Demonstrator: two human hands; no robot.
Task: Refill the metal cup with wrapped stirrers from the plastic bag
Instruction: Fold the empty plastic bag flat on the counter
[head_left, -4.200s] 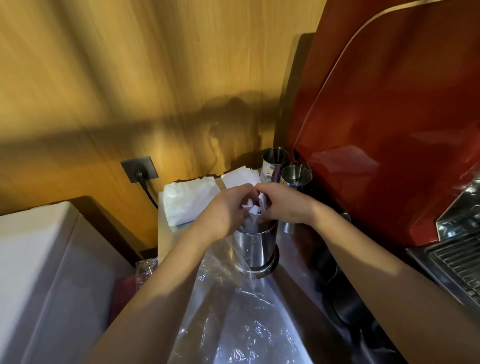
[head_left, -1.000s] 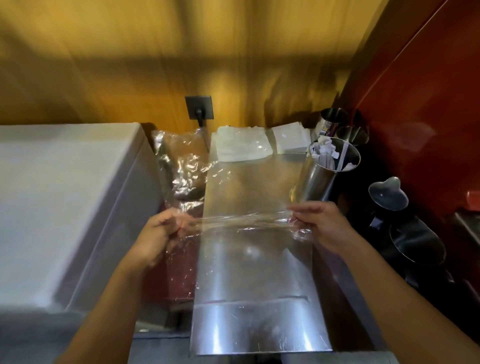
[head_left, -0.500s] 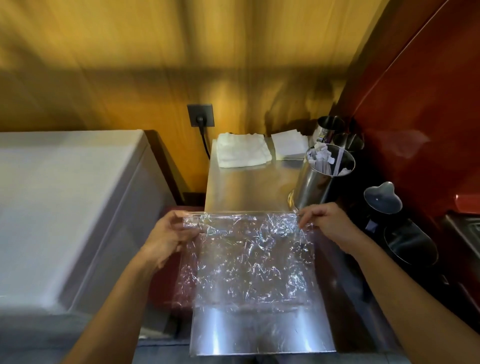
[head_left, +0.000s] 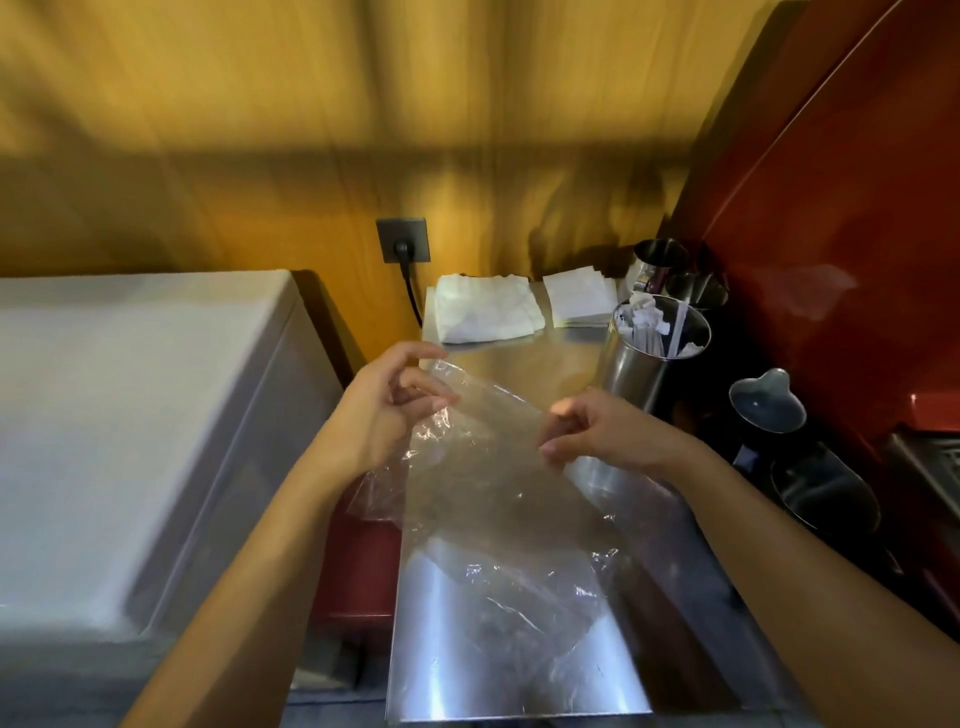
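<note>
A clear plastic bag (head_left: 498, 499) hangs over the steel counter (head_left: 519, 670), looking empty and crumpled. My left hand (head_left: 384, 410) pinches its upper left edge and my right hand (head_left: 597, 431) pinches its upper right edge, both lifted above the counter. The metal cup (head_left: 639, 364) stands at the counter's right side, just beyond my right hand, holding several paper-wrapped stirrers (head_left: 649, 322) that stick up inside it.
A folded white cloth (head_left: 485, 314) and a stack of white napkins (head_left: 579, 296) lie at the back. Two smaller metal cups (head_left: 675, 275) stand behind the stirrer cup. Dark pitchers (head_left: 779, 415) and a red machine (head_left: 831, 208) sit right; a white appliance (head_left: 130, 415) left.
The bag lay spread flat on the counter; now both hands have lifted its top edge and drawn closer together, so it hangs slanted and bunched.
</note>
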